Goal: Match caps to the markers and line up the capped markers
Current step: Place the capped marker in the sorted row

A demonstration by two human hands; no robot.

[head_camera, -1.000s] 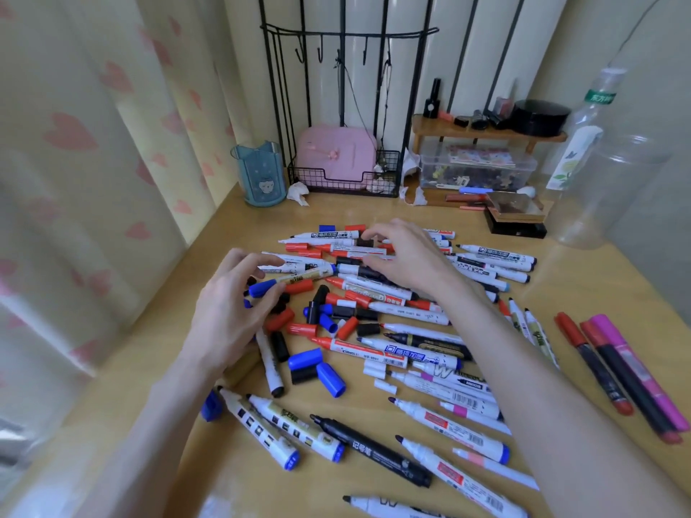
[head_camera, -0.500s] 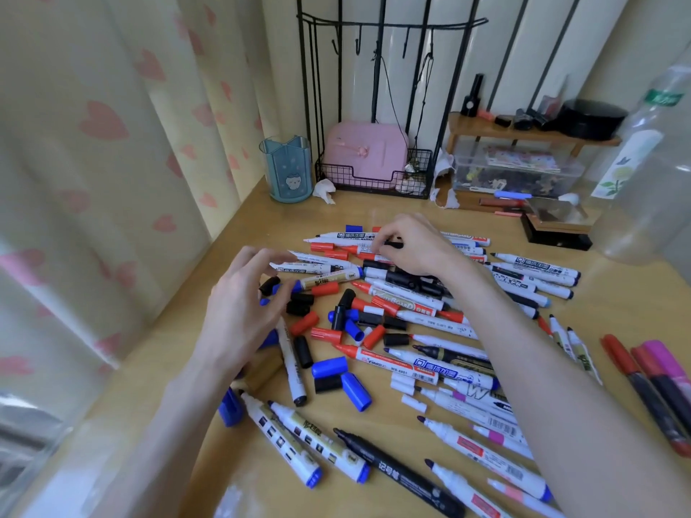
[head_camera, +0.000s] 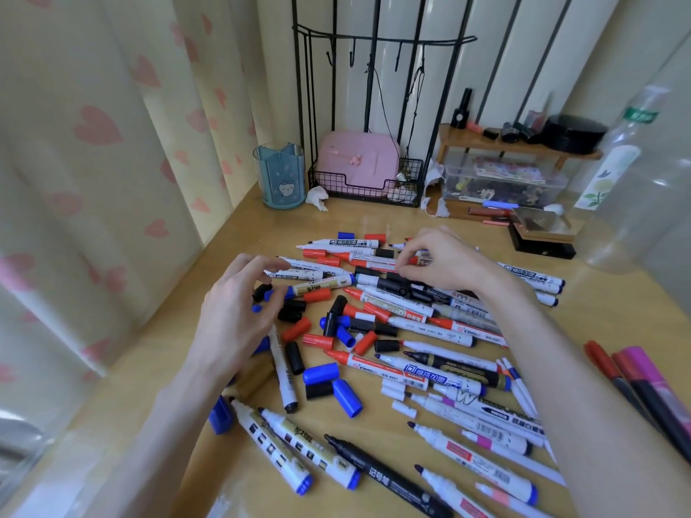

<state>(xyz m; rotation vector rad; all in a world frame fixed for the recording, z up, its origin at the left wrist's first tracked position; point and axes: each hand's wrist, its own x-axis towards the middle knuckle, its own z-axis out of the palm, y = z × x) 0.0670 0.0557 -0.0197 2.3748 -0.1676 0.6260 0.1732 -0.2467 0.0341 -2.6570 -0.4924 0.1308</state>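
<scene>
As both hands hovered over the marker pile [head_camera: 430, 330] at mid-bench, the right hand [head_camera: 445, 261] sat at the pile's far side. Its thumb and forefinger were curled together, pinching a red cap [head_camera: 413, 260]. A white labelled barrel showed just behind that cap, under the palm; could not tell whether the two were joined.

The left hand [head_camera: 239, 312] was at the near-left side of the pile, fingers loosely curled, thumb held apart from them. A blue cap [head_camera: 267, 295] and a black cap [head_camera: 261, 290] showed at its fingertips. Could not tell whether either was held or merely lay beneath.

The bench [head_camera: 617, 323] was pale wood. The pile was mostly uncapped white-barrelled markers lying crosswise, with loose red, blue, black and white caps scattered among them. One loose blue cap [head_camera: 321, 372] lay just beside another [head_camera: 347, 398] at the near middle. An uncapped black marker [head_camera: 385, 476] lay near the front edge.

Well apart to the right, three capped markers [head_camera: 632, 375] lay side by side, capped in red, dark red and magenta.

At the back stood a blue pen holder [head_camera: 278, 177], a pink case [head_camera: 359, 162] in a wire basket, and a clear bottle [head_camera: 635, 162] at far right.
</scene>
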